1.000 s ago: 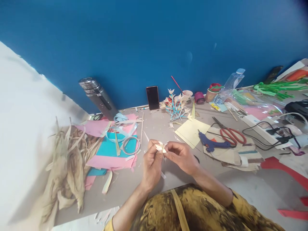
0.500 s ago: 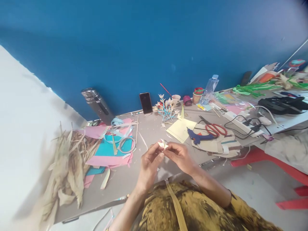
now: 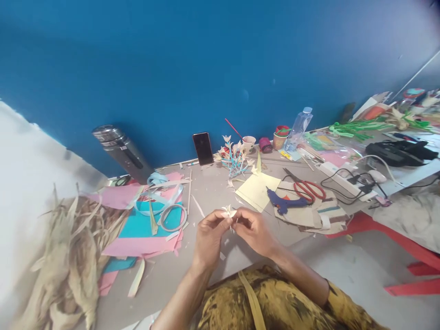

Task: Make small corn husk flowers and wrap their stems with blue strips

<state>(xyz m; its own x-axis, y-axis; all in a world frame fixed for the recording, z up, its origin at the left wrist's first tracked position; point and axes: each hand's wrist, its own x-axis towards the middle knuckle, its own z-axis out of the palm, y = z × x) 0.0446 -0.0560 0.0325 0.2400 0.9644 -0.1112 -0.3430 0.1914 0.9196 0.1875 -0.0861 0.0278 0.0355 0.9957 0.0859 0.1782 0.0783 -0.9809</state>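
Lighting is bright and diffuse. The white wall appears washed out. Wide-angle distortion tilts the flask; husks are soft-focused near the lower-left corner.

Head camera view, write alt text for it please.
A person's left hand and right hand hold a small cream flower over a cluttered table. Glue gun and scissors lie to the right, coloured paper and dry husk-like strips to the left; a phone and blue-stemmed flowers are near the blue wall.
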